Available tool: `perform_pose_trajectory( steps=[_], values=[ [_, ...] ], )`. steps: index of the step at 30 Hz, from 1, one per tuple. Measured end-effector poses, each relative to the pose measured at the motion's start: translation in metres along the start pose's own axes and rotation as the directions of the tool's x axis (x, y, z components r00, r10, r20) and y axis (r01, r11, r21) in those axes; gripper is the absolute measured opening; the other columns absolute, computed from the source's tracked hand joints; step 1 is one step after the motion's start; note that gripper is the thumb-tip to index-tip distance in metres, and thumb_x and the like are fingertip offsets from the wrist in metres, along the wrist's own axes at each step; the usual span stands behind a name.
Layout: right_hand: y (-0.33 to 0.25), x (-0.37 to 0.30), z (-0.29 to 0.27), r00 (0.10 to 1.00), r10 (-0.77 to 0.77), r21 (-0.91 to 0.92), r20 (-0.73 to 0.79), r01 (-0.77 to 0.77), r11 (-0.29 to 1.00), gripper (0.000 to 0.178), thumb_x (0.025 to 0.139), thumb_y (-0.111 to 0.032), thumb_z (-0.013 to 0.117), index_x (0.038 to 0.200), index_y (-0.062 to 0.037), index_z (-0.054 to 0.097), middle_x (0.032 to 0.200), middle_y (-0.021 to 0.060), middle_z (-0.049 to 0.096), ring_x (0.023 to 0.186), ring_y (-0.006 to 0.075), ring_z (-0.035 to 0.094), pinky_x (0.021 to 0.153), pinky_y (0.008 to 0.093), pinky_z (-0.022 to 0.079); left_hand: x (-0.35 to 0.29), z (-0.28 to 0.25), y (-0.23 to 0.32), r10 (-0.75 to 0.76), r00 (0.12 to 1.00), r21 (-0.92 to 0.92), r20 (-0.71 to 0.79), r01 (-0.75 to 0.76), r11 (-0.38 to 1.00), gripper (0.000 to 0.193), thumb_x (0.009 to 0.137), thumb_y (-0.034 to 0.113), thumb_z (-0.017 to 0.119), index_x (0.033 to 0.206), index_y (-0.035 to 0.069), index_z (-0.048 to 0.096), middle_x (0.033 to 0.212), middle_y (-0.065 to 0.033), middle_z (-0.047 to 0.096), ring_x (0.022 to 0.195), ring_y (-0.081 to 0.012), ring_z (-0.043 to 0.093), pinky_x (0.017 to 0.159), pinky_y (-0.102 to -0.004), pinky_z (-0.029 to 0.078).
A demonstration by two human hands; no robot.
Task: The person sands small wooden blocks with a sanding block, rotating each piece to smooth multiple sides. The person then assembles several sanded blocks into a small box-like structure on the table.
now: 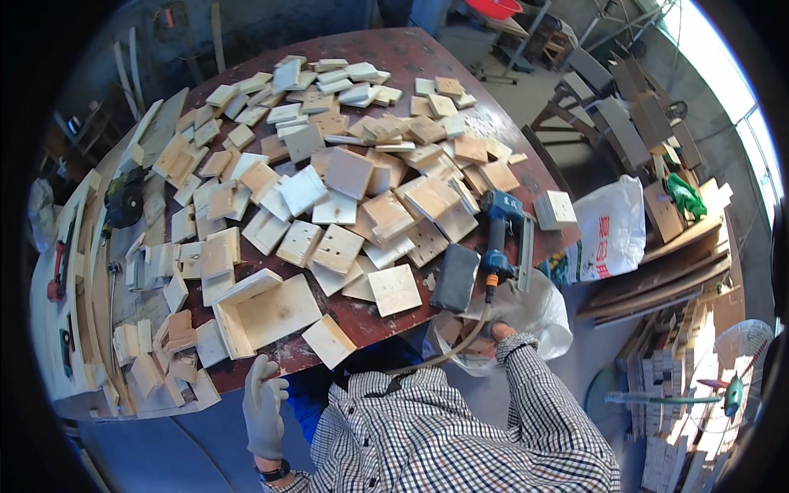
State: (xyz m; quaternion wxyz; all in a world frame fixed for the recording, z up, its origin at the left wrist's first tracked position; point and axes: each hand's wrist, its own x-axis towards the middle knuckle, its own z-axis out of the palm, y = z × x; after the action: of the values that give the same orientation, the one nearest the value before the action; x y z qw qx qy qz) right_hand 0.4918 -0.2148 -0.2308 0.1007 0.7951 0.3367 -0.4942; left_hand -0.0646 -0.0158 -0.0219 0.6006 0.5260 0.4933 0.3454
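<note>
My left hand (264, 411), in a pale grey glove, is at the table's front edge with its fingers apart and nothing in it. Just beyond it sits a corner piece of joined boards (279, 312), one panel flat and one upright. A small wooden board (329, 341) lies at the edge to its right. My right hand (500, 330) is low beside the table, mostly covered by the checked sleeve; its fingers are hidden. Near it are the air hose (464, 343) and a white sack (542, 308). A blue nail gun (497, 234) lies on the table beside a dark grey block (454, 278).
Many loose wooden pieces (349, 172) cover the dark red table (403, 49). Long planks, a black tape measure (125, 199) and a red-handled tool (57, 275) lie at left. A stack of small boards (555, 210), a white bag (612, 230) and a fan (731, 394) are at right.
</note>
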Motion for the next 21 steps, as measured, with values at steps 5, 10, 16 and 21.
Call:
perform_pose_trajectory(
  steps=[5,10,16,21],
  values=[
    [0.038,0.020,0.009,0.996,0.066,-0.248,-0.062,-0.079,0.966,0.072,0.085,-0.055,0.079,0.137,-0.0065,0.071,0.142,0.0187,0.070,0.127,0.0356,0.067,0.103,0.0431,0.053,-0.024,-0.012,0.005,0.013,0.995,0.032,-0.101,-0.010,0.999,0.069,0.104,0.029,0.065,0.161,-0.004,0.043,0.141,-0.0171,0.061,0.098,-0.0136,0.059,0.083,-0.0263,0.050],
    [-0.016,-0.062,-0.034,0.987,0.084,-0.185,-0.137,-0.108,0.977,0.057,0.094,-0.051,0.069,0.131,-0.0071,0.075,0.132,0.0178,0.074,0.120,0.0362,0.070,0.101,0.0429,0.055,-0.039,-0.020,-0.007,0.042,0.976,0.230,-0.215,0.009,0.973,0.079,0.092,0.022,0.079,0.159,-0.005,0.045,0.148,-0.0201,0.056,0.115,-0.0244,0.060,0.097,-0.0352,0.051],
    [-0.109,-0.228,-0.092,0.918,-0.322,0.066,-0.232,0.345,0.936,0.041,0.103,-0.043,0.063,0.113,-0.0059,0.077,0.103,0.0150,0.077,0.097,0.0351,0.072,0.092,0.0414,0.055,0.009,0.037,-0.001,0.408,0.880,0.891,0.242,-0.368,0.266,0.090,0.085,0.052,0.083,0.154,0.004,0.052,0.164,-0.0250,0.043,0.152,-0.0500,0.037,0.123,-0.0603,0.031],
    [-0.175,-0.259,-0.091,0.638,-0.635,-0.025,-0.435,0.697,0.717,0.025,0.102,-0.025,0.068,0.112,-0.0030,0.076,0.103,0.0127,0.075,0.095,0.0305,0.072,0.088,0.0386,0.057,0.051,0.070,-0.020,0.280,0.859,0.845,0.428,-0.490,0.214,0.101,0.080,0.060,0.082,0.161,0.010,0.047,0.169,-0.0245,0.036,0.155,-0.0487,0.031,0.126,-0.0617,0.025]
  ],
)
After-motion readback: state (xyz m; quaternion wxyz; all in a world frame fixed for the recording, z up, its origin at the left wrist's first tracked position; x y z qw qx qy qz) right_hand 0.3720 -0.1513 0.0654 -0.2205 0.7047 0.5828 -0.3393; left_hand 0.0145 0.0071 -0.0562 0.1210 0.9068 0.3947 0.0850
